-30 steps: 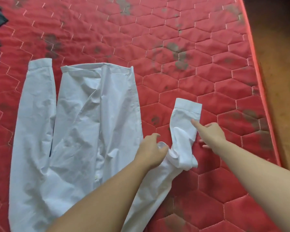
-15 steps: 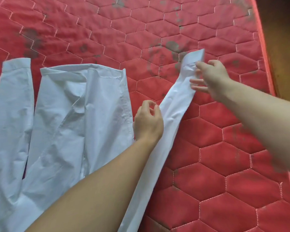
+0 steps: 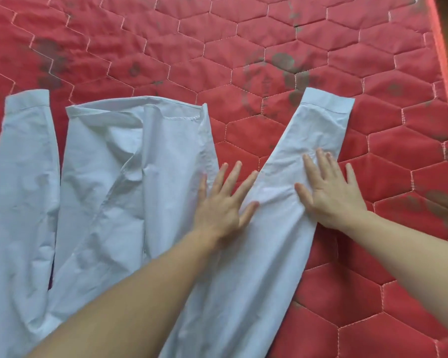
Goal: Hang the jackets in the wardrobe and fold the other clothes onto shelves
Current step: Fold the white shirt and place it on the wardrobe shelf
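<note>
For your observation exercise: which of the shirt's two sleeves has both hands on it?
The right-hand sleeve, angled away from the shirt body; the other sleeve lies untouched at the far left.

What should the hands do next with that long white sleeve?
Probably fold the right sleeve across the shirt body. Both the left hand and right hand press flat on it, and it lies straight, angled away over the red mattress.

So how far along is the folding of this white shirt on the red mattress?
Early. Done: the white shirt lies spread on the red mattress, both sleeves laid out straight. In hand: the left hand and right hand press flat on the right-side sleeve, smoothing it. Left: no fold is made yet, and no shelf or wardrobe is in view.
</note>
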Available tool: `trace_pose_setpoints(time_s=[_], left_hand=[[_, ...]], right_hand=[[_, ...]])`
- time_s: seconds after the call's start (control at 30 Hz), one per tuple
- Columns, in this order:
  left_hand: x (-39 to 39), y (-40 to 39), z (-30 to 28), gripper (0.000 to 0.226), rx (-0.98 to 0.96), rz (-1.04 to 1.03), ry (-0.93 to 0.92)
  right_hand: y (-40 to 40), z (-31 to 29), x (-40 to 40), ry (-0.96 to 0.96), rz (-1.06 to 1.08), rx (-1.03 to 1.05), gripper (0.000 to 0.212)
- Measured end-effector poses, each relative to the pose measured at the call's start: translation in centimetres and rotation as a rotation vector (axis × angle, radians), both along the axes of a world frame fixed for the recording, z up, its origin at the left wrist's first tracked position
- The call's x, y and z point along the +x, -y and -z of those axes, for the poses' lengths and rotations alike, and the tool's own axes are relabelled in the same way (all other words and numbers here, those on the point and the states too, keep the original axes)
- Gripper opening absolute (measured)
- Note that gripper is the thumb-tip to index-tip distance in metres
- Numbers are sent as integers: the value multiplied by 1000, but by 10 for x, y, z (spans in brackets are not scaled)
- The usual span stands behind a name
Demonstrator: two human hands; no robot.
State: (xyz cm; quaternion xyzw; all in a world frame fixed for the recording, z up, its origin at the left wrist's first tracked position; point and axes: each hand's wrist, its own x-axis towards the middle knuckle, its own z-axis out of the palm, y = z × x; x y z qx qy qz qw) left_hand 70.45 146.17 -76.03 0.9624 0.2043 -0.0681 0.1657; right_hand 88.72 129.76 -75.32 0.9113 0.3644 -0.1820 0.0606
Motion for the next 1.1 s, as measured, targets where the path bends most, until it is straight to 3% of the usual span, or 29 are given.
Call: trace_pose_setpoints(time_s=[0.07, 0.13, 0.23, 0.3, 0.43, 0.53, 0.67, 0.77, 0.8, 0.87, 0.9, 0.97, 1.03, 1.1], left_hand=[[-17, -37, -12, 63, -6, -163, -8], [-36, -73, -24, 59, -1, -246, 8], [-62, -117, -35, 58, -13, -318, 91], [-81, -149, -36, 54, -65, -493, 175], [-114, -217, -29, 54, -55, -773, 225], [-120, -263, -16, 53, -187, -933, 180], [-110, -298, -6, 52, -164, -859, 172], [-92, -311, -10, 70, 22, -664, 188], [-84, -317, -11, 70, 50, -583, 172], [-72, -331, -14, 50, 65, -465, 88], [-69, -338, -16, 36, 73, -445, 62], [-69, -350, -23, 18, 59, -464, 87], [-73, -361, -31, 17, 27, -470, 110], [-75, -374, -35, 21, -42, -485, 124]], right_hand=[[-9, -3, -3, 33, 71, 6, 68], [-32, -11, -16, 84, 120, 144, 67], [-100, -21, -62, 29, -47, 426, 63], [-156, -23, -94, -69, -72, 492, 53], [-231, -25, -90, -317, 469, 496, 59], [-242, -14, -65, -228, 408, 487, 26], [-240, -6, -47, -79, 398, 558, 45], [-244, -4, -36, 23, 318, 531, 22], [-248, -5, -36, 87, 208, 520, 33], [-257, -4, -36, 172, -74, 417, 60], [-261, -3, -35, 207, -193, 357, 57], [-263, -4, -27, 246, -332, 334, 28], [-262, -8, -12, 207, -376, 401, 4], [-263, -21, 2, 100, -265, 449, 7]])
